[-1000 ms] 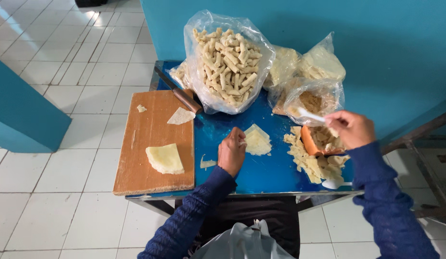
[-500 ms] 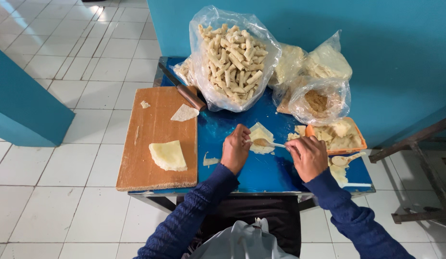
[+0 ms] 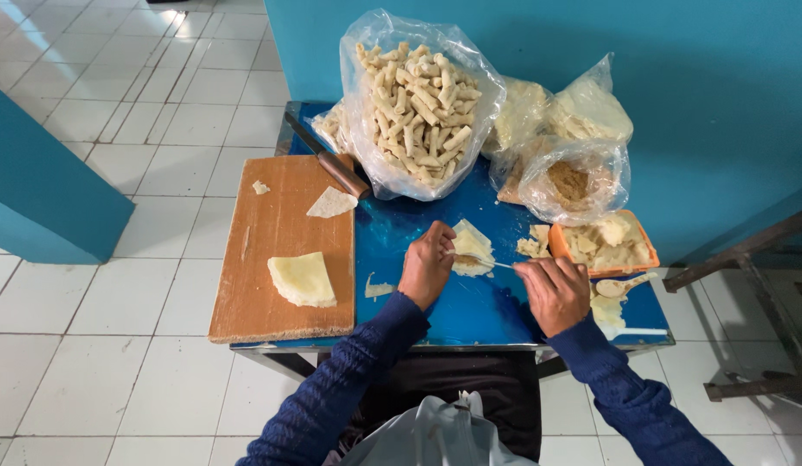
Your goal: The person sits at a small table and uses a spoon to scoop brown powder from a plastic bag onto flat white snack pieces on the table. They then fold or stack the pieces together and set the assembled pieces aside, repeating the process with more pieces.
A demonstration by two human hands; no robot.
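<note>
On the blue table, my left hand rests its fingers on a pale dough wrapper lying flat. My right hand grips a thin spoon whose tip lies on that wrapper. Just right of my hands sits an orange tray with pale filling pieces, and a wooden spoon lies below it.
A wooden cutting board at the left carries a stack of wrappers and a torn piece. A knife lies by a big bag of rolled snacks. Smaller bags stand against the teal wall.
My right hand came back from the orange tray with the spoon and brought its tip onto the wrapper. My left hand stayed on the wrapper.
</note>
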